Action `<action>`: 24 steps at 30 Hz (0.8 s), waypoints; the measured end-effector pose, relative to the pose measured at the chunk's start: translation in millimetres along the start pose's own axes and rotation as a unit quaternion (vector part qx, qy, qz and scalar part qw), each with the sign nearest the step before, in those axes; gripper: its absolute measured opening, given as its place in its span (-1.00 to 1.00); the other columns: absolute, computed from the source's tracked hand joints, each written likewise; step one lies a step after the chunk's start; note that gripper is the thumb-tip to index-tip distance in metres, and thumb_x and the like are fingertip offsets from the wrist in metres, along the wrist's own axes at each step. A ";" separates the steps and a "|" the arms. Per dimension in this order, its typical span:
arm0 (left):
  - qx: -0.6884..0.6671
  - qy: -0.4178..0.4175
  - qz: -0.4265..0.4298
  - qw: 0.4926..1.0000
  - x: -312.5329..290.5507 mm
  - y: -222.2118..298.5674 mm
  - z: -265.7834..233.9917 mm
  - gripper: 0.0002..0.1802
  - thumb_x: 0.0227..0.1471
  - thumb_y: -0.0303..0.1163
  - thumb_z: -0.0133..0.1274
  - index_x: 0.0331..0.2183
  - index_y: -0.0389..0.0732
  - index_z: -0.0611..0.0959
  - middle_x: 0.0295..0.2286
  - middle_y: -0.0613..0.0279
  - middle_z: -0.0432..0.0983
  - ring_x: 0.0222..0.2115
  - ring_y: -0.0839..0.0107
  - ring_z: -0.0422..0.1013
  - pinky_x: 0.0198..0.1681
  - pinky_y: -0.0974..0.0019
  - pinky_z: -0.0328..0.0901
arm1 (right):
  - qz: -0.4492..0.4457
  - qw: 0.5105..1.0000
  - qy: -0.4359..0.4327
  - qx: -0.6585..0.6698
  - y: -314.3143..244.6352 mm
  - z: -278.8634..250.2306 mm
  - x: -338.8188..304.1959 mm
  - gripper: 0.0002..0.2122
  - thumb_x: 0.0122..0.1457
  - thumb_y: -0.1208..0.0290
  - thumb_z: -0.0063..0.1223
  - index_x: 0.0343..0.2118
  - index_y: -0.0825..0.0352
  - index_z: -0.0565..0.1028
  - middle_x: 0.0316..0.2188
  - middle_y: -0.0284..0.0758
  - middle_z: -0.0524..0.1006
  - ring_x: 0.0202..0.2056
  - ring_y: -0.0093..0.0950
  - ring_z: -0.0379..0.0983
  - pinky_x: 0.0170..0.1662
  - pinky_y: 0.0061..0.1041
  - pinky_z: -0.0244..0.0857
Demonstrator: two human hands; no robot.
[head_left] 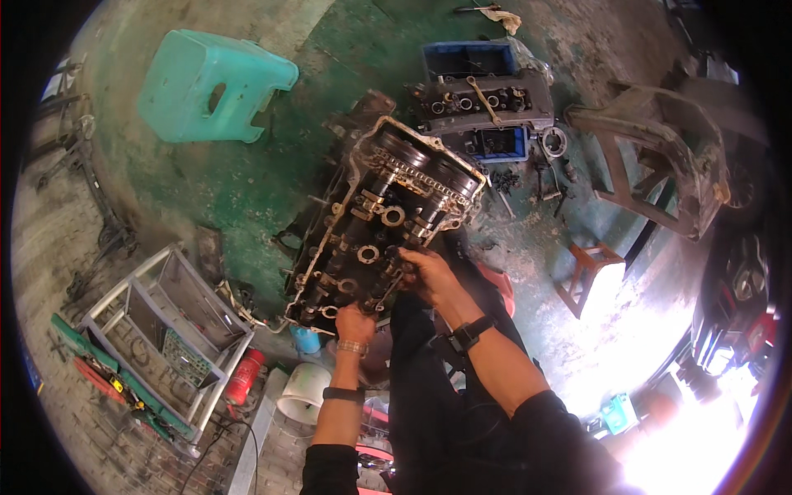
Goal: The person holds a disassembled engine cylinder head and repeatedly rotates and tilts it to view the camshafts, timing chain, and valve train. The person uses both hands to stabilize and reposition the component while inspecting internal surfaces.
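An opened engine stands before me, dark and oily inside, with a pale rim. A timing chain runs across its far end, beside two round cam gears. Ring-shaped openings line the middle. My left hand is closed at the engine's near edge; its fingertips are hidden. My right hand reaches in over the right side, fingers curled and pinched near a dark, lobed shaft. Whatever lies between those fingers is too dark to make out.
Beyond the engine lie a valve cover with a wrench on it, and blue bins. A turquoise stool is at far left, a metal frame at right. A cart and red extinguisher stand near left.
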State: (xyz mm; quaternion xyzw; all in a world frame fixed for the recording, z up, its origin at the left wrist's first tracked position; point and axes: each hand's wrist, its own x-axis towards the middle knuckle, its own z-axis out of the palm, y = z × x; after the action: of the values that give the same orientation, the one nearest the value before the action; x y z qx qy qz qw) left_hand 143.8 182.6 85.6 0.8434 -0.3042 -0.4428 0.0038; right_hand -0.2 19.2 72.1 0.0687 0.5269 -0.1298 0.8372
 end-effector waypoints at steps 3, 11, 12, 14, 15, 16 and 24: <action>-0.035 -0.004 0.008 0.999 -1.6 3.7 -4.2 -0.65 -0.29 -0.34 0.32 -0.34 -0.23 0.72 -0.42 -0.07 0.62 -0.32 -0.01 0.54 -0.19 0.09 0.42 | -0.020 1.000 0.006 -0.018 0.4 2.8 -2.5 -0.88 0.19 0.40 0.13 -0.24 0.27 0.49 -0.66 -0.54 0.34 -0.69 -0.66 0.23 -0.52 -0.49 0.24; -0.001 -0.002 0.026 1.000 -3.7 8.4 -6.8 -0.64 -0.28 -0.38 0.30 -0.32 -0.29 0.70 -0.39 -0.10 0.62 -0.30 -0.04 0.54 -0.19 0.10 0.41 | -0.014 0.999 0.005 -0.039 -1.3 1.2 -6.3 -0.90 0.18 0.40 0.14 -0.32 0.26 0.47 -0.66 -0.50 0.37 -0.69 -0.63 0.27 -0.56 -0.50 0.27; -0.010 -0.003 0.015 1.000 -5.1 9.1 -6.4 -0.64 -0.28 -0.39 0.29 -0.32 -0.34 0.68 -0.38 -0.11 0.62 -0.28 -0.05 0.54 -0.19 0.11 0.41 | -0.014 0.999 0.000 -0.037 -1.4 0.2 -5.8 -0.91 0.18 0.41 0.14 -0.33 0.26 0.47 -0.65 -0.49 0.38 -0.69 -0.63 0.28 -0.56 -0.50 0.27; -0.012 0.001 0.004 1.000 -6.2 9.5 -5.2 -0.63 -0.28 -0.40 0.28 -0.32 -0.37 0.67 -0.38 -0.13 0.62 -0.27 -0.06 0.54 -0.18 0.13 0.40 | -0.011 0.999 0.011 -0.050 -1.3 -1.4 -4.4 -0.91 0.17 0.41 0.14 -0.36 0.26 0.46 -0.66 -0.51 0.37 -0.69 -0.64 0.26 -0.56 -0.50 0.25; -0.004 0.007 0.006 1.000 -6.4 8.9 -4.4 -0.63 -0.27 -0.40 0.28 -0.32 -0.37 0.68 -0.38 -0.12 0.62 -0.28 -0.06 0.54 -0.19 0.12 0.40 | -0.004 0.998 0.026 -0.059 -1.0 -2.0 -3.9 -0.91 0.17 0.42 0.14 -0.37 0.26 0.45 -0.66 -0.51 0.36 -0.69 -0.64 0.25 -0.56 -0.49 0.24; 0.003 0.012 0.009 1.000 -5.6 8.0 -3.2 -0.63 -0.27 -0.39 0.29 -0.32 -0.37 0.68 -0.38 -0.12 0.62 -0.28 -0.05 0.54 -0.19 0.12 0.41 | -0.011 0.999 0.003 -0.046 -1.0 -2.3 -3.3 -0.90 0.16 0.42 0.14 -0.38 0.26 0.44 -0.66 -0.51 0.35 -0.69 -0.64 0.25 -0.56 -0.49 0.23; -0.010 0.032 0.025 0.999 3.4 -9.8 9.2 -0.68 -0.33 -0.34 0.31 -0.42 -0.29 0.70 -0.50 -0.10 0.60 -0.40 -0.07 0.53 -0.29 0.05 0.43 | -0.034 0.998 0.024 -0.041 -2.2 4.1 -4.6 -0.88 0.11 0.45 0.16 -0.49 0.33 0.47 -0.64 -0.43 0.36 -0.62 -0.59 0.23 -0.54 -0.53 0.11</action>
State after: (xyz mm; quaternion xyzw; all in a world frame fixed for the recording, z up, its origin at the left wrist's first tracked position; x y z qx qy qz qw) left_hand 143.4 191.3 74.8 0.8489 -0.3205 -0.4189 0.0332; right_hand 0.8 16.7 78.0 0.0190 0.5541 -0.1348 0.8213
